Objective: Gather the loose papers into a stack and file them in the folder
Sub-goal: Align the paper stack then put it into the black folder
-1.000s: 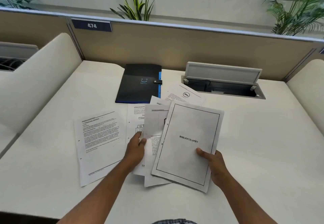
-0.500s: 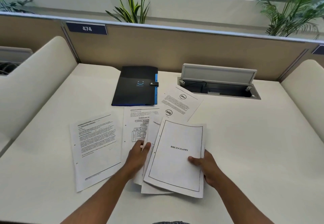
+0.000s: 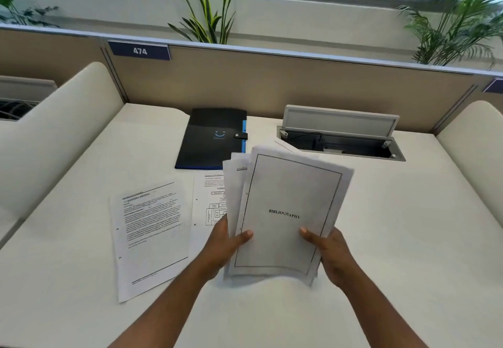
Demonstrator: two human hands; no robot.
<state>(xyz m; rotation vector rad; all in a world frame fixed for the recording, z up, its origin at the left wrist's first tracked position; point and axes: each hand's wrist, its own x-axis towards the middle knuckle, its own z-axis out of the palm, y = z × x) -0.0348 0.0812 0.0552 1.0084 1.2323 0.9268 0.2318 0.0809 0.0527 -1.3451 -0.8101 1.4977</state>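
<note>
Both my hands hold a bundle of papers (image 3: 285,192) lifted off the white desk, with a bordered "BIBLIOGRAPHY" sheet on top. My left hand (image 3: 223,247) grips its lower left edge, thumb on the front. My right hand (image 3: 329,249) grips the lower right edge the same way. The sheets behind fan out unevenly to the left. A text page (image 3: 152,233) lies flat on the desk at the left. A page with a diagram (image 3: 208,203) lies beside it, partly hidden by the bundle. The black folder (image 3: 212,138) lies closed with its snap strap, behind the papers.
An open cable box (image 3: 340,141) with a raised grey lid is set into the desk (image 3: 408,225) at the back right. A tan partition with a "474" plate (image 3: 139,51) closes the back. Cream side dividers stand left (image 3: 54,135) and right (image 3: 473,141).
The bundle has been raised from lying on the desk to held up in both hands. The sheet with the round logo is no longer lying on the desk.
</note>
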